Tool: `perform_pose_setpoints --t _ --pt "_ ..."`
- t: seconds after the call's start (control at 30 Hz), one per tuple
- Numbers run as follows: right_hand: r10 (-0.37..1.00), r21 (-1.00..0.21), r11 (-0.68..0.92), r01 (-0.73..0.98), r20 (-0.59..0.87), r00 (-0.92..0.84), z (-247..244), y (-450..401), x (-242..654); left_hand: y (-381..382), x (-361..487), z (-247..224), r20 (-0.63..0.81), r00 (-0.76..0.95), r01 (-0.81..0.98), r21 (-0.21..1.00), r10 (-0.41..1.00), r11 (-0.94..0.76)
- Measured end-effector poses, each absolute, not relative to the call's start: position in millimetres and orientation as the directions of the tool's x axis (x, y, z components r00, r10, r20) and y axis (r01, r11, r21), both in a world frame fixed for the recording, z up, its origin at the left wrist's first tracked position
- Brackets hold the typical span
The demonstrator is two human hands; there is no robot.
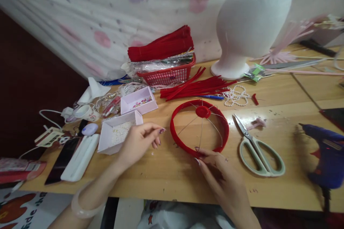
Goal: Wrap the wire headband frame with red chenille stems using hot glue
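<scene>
A red fuzzy ring (173, 128) lies on the wooden table, with thin wires running from its rim to a small red disc (203, 111). My right hand (221, 175) pinches the ring's near edge between thumb and fingers. To the left of the ring, my left hand (141, 139) is raised with thumb and forefinger pressed together; whatever they hold, if anything, is too small to make out. Just behind my left wrist is a white box of small pearl beads (120, 132). A second box (139, 101) with coloured gems stands behind it.
Scissors (258, 154) lie right of the ring, a blue glue gun (326, 154) at the far right. Behind are red strips (196, 87), a red basket (168, 76), a bead string (236, 96) and a white foam head (252, 18). Phones (80, 157) lie left.
</scene>
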State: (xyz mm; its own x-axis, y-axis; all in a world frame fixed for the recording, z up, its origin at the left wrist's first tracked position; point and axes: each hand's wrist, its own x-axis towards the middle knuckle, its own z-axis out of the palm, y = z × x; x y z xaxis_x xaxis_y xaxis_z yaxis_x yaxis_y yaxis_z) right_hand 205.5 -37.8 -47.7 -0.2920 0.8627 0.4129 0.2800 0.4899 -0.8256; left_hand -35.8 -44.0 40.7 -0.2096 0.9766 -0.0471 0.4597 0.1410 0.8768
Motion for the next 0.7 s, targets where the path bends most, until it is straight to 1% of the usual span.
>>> perform_pose_setpoints --t 0.1,0.17,0.23,0.3,0.37,0.47,0.63,0.7 --pt "0.865 -0.822 0.486 0.295 0.405 -0.296 -46.4 -38.1 205.7 -58.3 -17.3 19.7 -0.044 0.033 0.579 0.815 0.998 0.017" --pt "0.869 -0.824 0.48 0.3 0.399 -0.294 -45.5 -38.7 205.1 -63.1 -7.4 9.0 -0.012 0.157 0.617 0.782 0.988 -0.089" --pt "0.872 -0.825 0.477 0.304 0.399 -0.284 -45.1 -39.7 204.4 -61.7 -1.6 0.8 0.034 0.245 0.619 0.764 0.969 -0.183" --pt "0.876 -0.829 0.471 0.301 0.397 -0.275 -45.3 -40.8 204.0 -55.5 0.8 -6.1 0.06 0.294 0.613 0.754 0.954 -0.236" --pt "0.882 -0.834 0.463 0.299 0.399 -0.252 -45.3 -41.5 203.7 -47.7 1.6 -12.3 0.07 0.31 0.613 0.747 0.948 -0.256" --pt "0.883 -0.813 0.47 0.344 0.422 -0.207 -43.6 -42.3 202.4 -39.9 3.0 -19.7 0.082 0.284 0.596 0.765 0.955 -0.242" --pt "0.866 -0.745 0.491 0.451 0.472 -0.163 -43.1 -49.4 206.7 -40.5 5.4 -23.0 -0.002 0.23 0.492 0.863 0.973 -0.114" --pt "0.863 -0.733 0.466 0.496 0.499 -0.074 -46.6 -52.9 222.6 -41.9 6.1 -22.4 -0.043 0.211 0.452 0.89 0.977 -0.058"
